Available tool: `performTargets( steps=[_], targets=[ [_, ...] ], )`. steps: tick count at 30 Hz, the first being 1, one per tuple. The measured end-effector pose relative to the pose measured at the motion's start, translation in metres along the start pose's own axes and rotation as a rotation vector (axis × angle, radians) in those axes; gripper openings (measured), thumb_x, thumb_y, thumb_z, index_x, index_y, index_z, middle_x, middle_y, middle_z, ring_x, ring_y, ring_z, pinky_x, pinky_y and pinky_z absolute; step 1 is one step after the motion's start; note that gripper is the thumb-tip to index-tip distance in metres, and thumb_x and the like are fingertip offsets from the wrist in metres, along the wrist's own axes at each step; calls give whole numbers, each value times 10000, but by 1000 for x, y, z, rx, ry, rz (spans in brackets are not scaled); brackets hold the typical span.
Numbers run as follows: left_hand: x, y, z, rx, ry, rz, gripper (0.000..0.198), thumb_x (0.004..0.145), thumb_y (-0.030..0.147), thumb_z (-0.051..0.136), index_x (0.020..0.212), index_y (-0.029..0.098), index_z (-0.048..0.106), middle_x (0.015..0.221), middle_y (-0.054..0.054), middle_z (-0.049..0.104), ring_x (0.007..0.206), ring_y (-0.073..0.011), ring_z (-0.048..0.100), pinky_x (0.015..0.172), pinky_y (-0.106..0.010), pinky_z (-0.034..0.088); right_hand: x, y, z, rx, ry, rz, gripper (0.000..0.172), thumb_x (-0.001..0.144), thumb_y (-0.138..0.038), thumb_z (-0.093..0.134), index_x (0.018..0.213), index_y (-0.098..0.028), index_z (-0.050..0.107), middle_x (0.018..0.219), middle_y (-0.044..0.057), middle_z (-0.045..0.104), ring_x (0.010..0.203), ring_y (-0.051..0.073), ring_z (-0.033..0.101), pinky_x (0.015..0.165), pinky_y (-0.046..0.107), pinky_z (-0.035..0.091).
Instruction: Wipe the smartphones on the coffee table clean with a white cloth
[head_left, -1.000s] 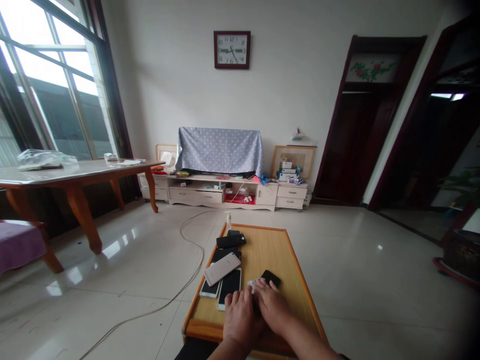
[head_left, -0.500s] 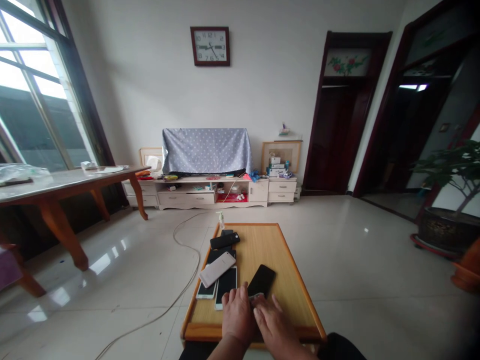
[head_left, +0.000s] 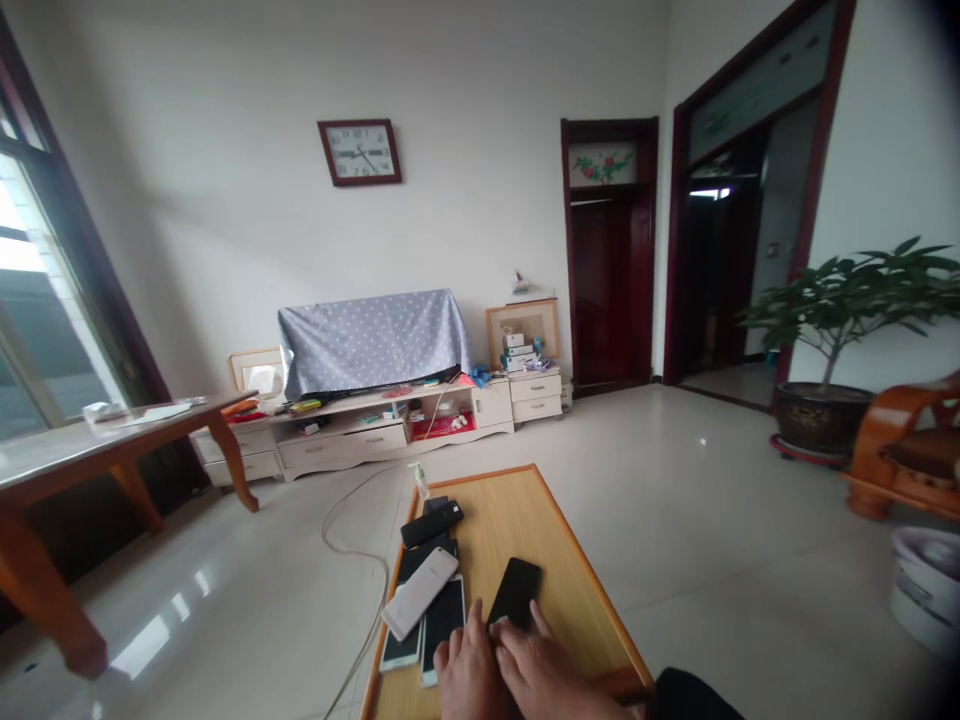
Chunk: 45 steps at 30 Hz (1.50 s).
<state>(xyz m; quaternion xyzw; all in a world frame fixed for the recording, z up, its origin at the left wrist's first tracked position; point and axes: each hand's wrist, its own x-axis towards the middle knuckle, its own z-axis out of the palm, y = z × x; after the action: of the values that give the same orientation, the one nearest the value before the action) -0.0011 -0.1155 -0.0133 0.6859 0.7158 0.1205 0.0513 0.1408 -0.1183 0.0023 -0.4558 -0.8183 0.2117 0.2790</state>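
Observation:
Both my hands rest at the near end of a low wooden table. A black phone lies face up just beyond my fingertips. My left hand lies flat with its fingers stretched beside the phone's near end. My right hand presses a small white wipe onto that near end, and most of the wipe is hidden under the fingers. To the left, a white phone lies slanted across several other phones.
More dark phones and a small bottle sit at the table's far left. A cable runs over the tiled floor. A large wooden table stands left; a potted plant, wooden chair and white bucket stand right.
My head has turned right and tilted, bringing the plant and chair into view. My hands have drawn back toward me along the black phone, uncovering most of it.

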Motion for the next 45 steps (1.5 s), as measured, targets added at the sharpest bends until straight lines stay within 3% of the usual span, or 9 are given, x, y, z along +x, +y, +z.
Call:
performTargets(
  steps=[5, 10, 16, 22, 28, 33, 37, 40, 45],
  targets=[
    [8, 5, -4, -37, -97, -41, 831, 824, 344, 548, 1584, 151, 273, 1400, -134, 640, 1314, -283, 521, 1129, -449, 283, -9, 9, -2, -13, -62, 124, 440, 1005, -317, 386, 1399, -266, 573, 1361, 118, 675, 1267, 308, 633, 1255, 606, 171],
    [7, 4, -5, -11, -75, -42, 632, 943, 222, 331, 1574, 205, 312, 1377, -110, 656, 1304, -245, 542, 1113, -440, 302, 11, -6, 9, 27, -21, 101, 414, 992, -255, 365, 1301, -270, 640, 1305, 91, 710, 1200, 294, 672, 1254, 575, 189],
    [8, 1, -2, -37, -80, -18, 633, 949, 236, 340, 1574, 150, 297, 1360, -130, 661, 1288, -253, 556, 1103, -455, 319, 7, -6, 6, 30, -2, 87, 368, 1033, -298, 335, 1228, -299, 647, 1238, 33, 738, 1151, 244, 689, 1265, 511, 183],
    [5, 11, -8, -15, -48, -32, 815, 805, 525, 560, 1525, 179, 398, 1404, -144, 638, 1320, -320, 533, 1127, -481, 297, 14, 27, -17, -76, 141, 148, 369, 1052, -361, 317, 1155, -297, 666, 1087, 17, 769, 1047, 223, 715, 1259, 495, 193],
    [2, 12, -16, 22, -78, -19, 732, 863, 510, 517, 1506, 174, 420, 1448, -141, 606, 1327, -302, 515, 1131, -462, 287, 22, 30, 1, -91, 189, 243, 477, 1039, -336, 309, 1427, -182, 539, 1399, 148, 640, 1375, 307, 530, 1261, 549, 161],
    [6, 5, -11, 1, -91, 24, 544, 962, 233, 336, 1498, 205, 428, 1429, -109, 623, 1309, -240, 529, 1091, -413, 308, 6, 4, 19, -57, 94, 127, 368, 1016, -281, 376, 1264, -292, 648, 1266, 24, 729, 1254, 235, 627, 1261, 442, 225],
    [1, 7, -6, -5, 29, 43, 636, 899, 459, 519, 1458, 160, 471, 1391, -155, 637, 1275, -299, 545, 1096, -449, 299, 25, 28, -8, -96, 177, 215, 378, 1047, -315, 325, 1252, -278, 640, 1245, 39, 732, 1209, 239, 645, 1269, 498, 151],
    [-2, 10, -5, -16, 89, 49, 691, 842, 496, 582, 1436, 155, 489, 1361, -148, 653, 1266, -302, 545, 1108, -446, 284, 42, 50, -21, -121, 206, 282, 404, 1031, -282, 336, 1335, -222, 595, 1322, 97, 691, 1257, 254, 618, 1269, 504, 124],
    [-1, 11, -9, 21, 55, 37, 599, 904, 436, 530, 1441, 175, 486, 1391, -136, 644, 1272, -284, 542, 1110, -421, 279, 23, 29, 0, -144, 173, 256, 459, 1023, -298, 346, 1425, -189, 541, 1429, 119, 623, 1382, 271, 519, 1262, 460, 192]
  ],
)
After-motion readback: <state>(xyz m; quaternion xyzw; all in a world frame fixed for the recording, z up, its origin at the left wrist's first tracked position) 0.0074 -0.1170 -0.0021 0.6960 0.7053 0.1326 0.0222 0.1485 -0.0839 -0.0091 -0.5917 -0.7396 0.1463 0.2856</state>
